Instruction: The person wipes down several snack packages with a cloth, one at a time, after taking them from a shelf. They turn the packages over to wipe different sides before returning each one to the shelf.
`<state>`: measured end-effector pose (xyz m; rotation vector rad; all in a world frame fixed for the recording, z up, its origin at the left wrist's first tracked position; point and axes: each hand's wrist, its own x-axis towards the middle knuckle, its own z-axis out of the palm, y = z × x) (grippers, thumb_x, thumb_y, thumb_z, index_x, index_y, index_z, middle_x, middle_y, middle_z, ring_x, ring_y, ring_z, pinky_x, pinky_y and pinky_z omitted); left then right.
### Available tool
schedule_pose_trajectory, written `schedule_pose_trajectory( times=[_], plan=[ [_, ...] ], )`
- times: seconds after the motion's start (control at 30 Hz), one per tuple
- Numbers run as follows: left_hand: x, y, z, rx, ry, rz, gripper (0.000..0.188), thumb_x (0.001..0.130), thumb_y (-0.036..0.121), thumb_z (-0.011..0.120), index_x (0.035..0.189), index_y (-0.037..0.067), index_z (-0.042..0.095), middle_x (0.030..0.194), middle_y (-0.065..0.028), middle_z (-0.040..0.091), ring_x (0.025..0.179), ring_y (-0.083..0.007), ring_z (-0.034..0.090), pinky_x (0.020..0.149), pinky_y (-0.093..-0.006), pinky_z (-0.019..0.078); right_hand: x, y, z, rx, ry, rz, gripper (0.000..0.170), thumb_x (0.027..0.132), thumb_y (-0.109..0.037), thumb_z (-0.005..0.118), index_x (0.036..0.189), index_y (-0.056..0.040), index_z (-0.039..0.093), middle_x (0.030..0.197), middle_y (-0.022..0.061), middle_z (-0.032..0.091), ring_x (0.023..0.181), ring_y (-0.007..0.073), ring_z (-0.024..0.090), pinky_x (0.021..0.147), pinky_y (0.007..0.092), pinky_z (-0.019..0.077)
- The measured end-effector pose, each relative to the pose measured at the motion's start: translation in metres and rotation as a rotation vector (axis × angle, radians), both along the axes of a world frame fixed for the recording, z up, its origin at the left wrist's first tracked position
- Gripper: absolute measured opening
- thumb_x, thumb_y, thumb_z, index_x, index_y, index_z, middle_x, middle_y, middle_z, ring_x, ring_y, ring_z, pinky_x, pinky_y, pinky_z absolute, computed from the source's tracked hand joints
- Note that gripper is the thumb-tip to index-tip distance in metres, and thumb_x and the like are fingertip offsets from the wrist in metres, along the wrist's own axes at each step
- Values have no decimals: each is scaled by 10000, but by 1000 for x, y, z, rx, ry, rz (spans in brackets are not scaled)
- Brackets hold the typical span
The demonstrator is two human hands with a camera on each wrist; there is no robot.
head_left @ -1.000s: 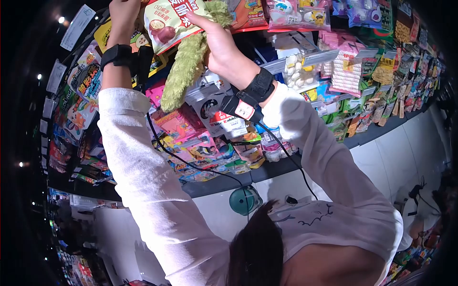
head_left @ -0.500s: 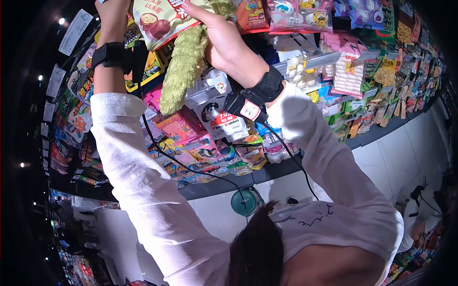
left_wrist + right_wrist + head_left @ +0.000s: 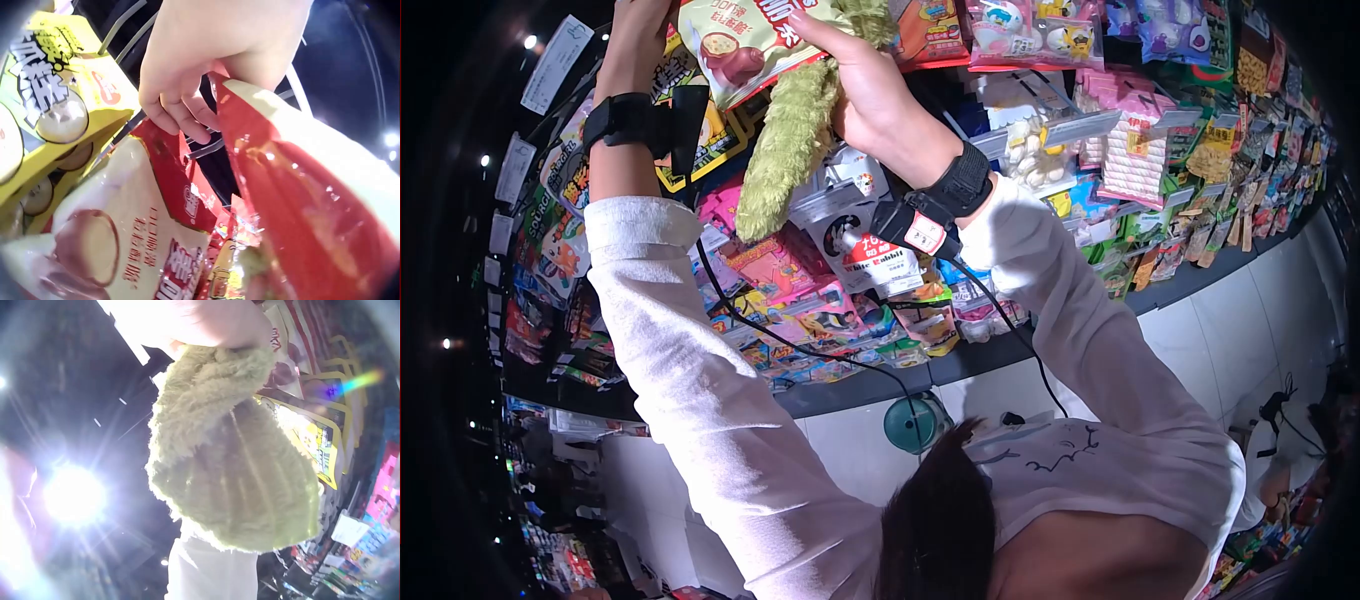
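At the top of the head view my left hand (image 3: 635, 45) reaches to the rack beside a cream and red snack bag (image 3: 740, 60). In the left wrist view its fingers curl round the top edge of a red and white snack bag (image 3: 294, 200). A cream bag with a round root printed on it (image 3: 119, 231) hangs right below those fingers. My right hand (image 3: 885, 105) grips a fuzzy green cloth (image 3: 785, 150), its thumb lying over the snack bag's face. In the right wrist view, the cloth (image 3: 231, 456) droops from the hand in a wide fold.
Yellow snack packs (image 3: 81, 94) hang on wire hooks beside the left hand. Rows of hanging sweets, including a White Rabbit bag (image 3: 870, 250) and pink packs (image 3: 1135, 150), fill the curved display. Black cables (image 3: 800, 350) trail from both wrists. A green round stool (image 3: 915, 422) stands on the floor.
My left hand and forearm have shifted left, and the cream bag has moved slightly left and down. My right hand, still holding the fuzzy cloth, has moved a little right and down.
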<state>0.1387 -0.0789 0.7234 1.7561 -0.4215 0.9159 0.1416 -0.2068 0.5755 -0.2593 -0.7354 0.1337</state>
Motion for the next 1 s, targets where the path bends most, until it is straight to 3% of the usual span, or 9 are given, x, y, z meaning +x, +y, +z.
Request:
schedule_pose_trajectory(
  times=[0.23,0.33,0.43,0.53,0.57,0.67,0.87,0.9,1.0],
  plan=[
    [0,6,1,99,-36,35,149,817,118,664,920,11,665,888,-66,656,786,-151,601,695,-275,486,5,-5,-5,-96,12,86,223,848,-156,629,1047,-62,592,973,49,648,838,148,640,707,330,537],
    [-3,1,-3,298,-194,267,134,814,111,671,911,19,672,851,-50,658,770,-135,599,670,-257,477,8,-3,-5,-101,6,80,235,849,-163,631,1055,-58,590,978,55,648,842,157,641,714,338,539],
    [7,9,-3,414,-309,370,127,818,112,670,908,22,674,822,-35,660,751,-116,597,641,-242,463,9,-2,-7,-112,53,182,249,843,-170,644,1057,-54,591,979,58,648,849,165,639,733,352,536],
    [9,10,-5,369,-298,238,149,817,126,676,914,13,670,813,-33,663,725,-110,598,615,-243,460,11,1,-9,-195,48,164,320,857,-216,631,1136,-79,552,1038,52,632,906,168,630,778,358,521],
    [6,7,-5,447,-402,265,161,832,139,660,931,13,667,788,-49,665,698,-117,600,602,-261,462,10,0,-10,-213,42,160,335,848,-218,646,1136,-76,554,1036,51,633,909,165,628,786,359,514],
    [-10,-7,-14,528,-332,411,158,845,146,637,929,16,669,770,-77,666,675,-121,599,593,-266,464,10,-1,-9,-252,56,200,324,845,-216,649,1120,-69,560,1023,56,637,899,169,632,780,362,519],
    [2,-8,-17,672,-477,548,132,821,117,631,876,4,675,715,-108,648,634,-143,604,583,-268,456,14,-6,-17,-399,126,254,293,847,-182,638,1089,-37,561,983,113,643,868,216,643,766,375,531],
    [5,-6,-17,675,-568,501,134,802,113,645,859,-6,671,656,-101,633,569,-150,588,545,-262,440,15,-7,-19,-454,131,261,284,845,-157,629,1085,-21,558,974,137,642,866,230,646,758,372,536],
    [6,-5,-19,642,-450,526,147,792,128,643,869,4,666,787,-109,642,722,-203,595,653,-304,450,8,-21,-28,-459,103,334,276,843,-138,623,1080,-17,554,970,148,642,862,231,647,753,366,538]
  ],
)
